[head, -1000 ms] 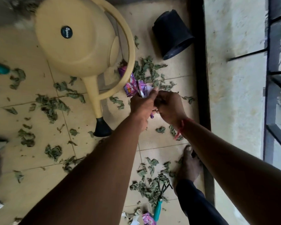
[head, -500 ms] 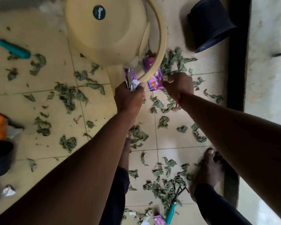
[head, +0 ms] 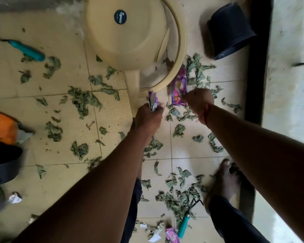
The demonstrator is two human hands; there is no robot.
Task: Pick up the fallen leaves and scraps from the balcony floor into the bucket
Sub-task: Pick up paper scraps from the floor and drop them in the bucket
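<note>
The left hand [head: 148, 118] grips a crumpled scrap [head: 152, 102]; the right hand [head: 198, 102] pinches the near edge of a purple wrapper [head: 178, 87] just ahead of it; both likely light, crinkly, slippery; brittle leaves [head: 178, 195] lie scattered around both wrists

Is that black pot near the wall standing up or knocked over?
Knocked over. The black pot lies on its side, with its rim turned sideways rather than up.

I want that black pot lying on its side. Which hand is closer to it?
Right. The right hand is below-left of the black pot; the left hand is farther left, gripping a purple wrapper.
</note>
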